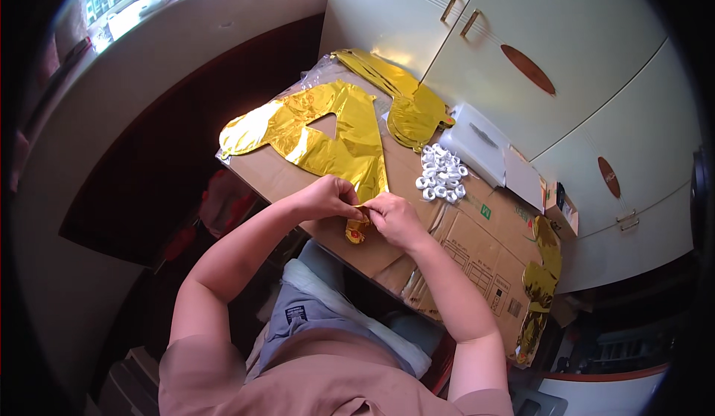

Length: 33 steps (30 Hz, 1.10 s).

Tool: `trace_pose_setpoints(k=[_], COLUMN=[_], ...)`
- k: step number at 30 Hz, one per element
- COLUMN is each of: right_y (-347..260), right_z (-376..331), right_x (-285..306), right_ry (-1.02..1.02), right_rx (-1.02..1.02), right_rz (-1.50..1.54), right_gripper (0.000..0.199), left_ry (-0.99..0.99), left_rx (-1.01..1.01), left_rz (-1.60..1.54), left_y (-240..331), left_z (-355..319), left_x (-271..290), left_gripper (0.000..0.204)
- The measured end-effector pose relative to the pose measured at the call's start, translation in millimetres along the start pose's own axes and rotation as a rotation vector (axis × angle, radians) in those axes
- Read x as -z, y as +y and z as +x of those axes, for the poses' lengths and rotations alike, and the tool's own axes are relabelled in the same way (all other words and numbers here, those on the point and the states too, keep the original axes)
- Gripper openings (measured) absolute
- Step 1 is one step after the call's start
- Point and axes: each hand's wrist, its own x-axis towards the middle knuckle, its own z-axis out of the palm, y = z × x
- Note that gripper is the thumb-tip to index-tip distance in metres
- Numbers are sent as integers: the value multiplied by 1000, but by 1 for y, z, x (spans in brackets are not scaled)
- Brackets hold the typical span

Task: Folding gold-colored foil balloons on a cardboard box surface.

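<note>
A flat, shiny gold foil balloon (354,144), shaped like a letter with a triangular hole, lies across the left part of the cardboard-covered table. Its near corner reaches my two hands at the table's front edge. My left hand (328,197) is closed, thumb and fingers pinching the foil there. Close against it, my right hand (395,221) also pinches the foil with closed fingers. Below the fingertips hangs a short gold foil end (357,231) with a small reddish round mark. What lies exactly between the fingertips is hidden.
Several white coiled loops (441,174) lie in a heap beyond my right hand. Behind them sit more folded gold foil balloons (417,118) and a white plastic box (474,144). Another gold foil piece (539,293) lies along the right edge of the cardboard (477,256). Pale cabinets (558,51) border the far side.
</note>
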Motion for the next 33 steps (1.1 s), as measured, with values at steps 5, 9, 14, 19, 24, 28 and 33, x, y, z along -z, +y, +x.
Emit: trace_pose_setpoints(k=[5,9,14,19,24,28,33], right_y=[11,29,24,18,36,41,49], right_z=[15,32,47,42,50,85,135], right_x=[-5,-5,8,12,6,27,70], right_ry=[-29,-123,-365,-300,-89,155,240], right_rx=[-274,-404,-451,-231,-329,-368,-207], right_rz=[284,466,488,401,567,863,556], right_gripper=[13,16,15,18,19,18,22], left_ry=[248,757,595,627,536,513,337], left_rx=[20,-707,-829,-748,-731,-812,-603], left_rz=[-277,569,938,926,986,851,615], left_y=[-4,-6,-13,-23,-17,-13,-26], left_z=[2,-7,-17,-19,-23,-15,-7], left_x=[-1,-8,-29,-35,-34,-25,-24], left_gripper=[20,11,16,21,20,17,15])
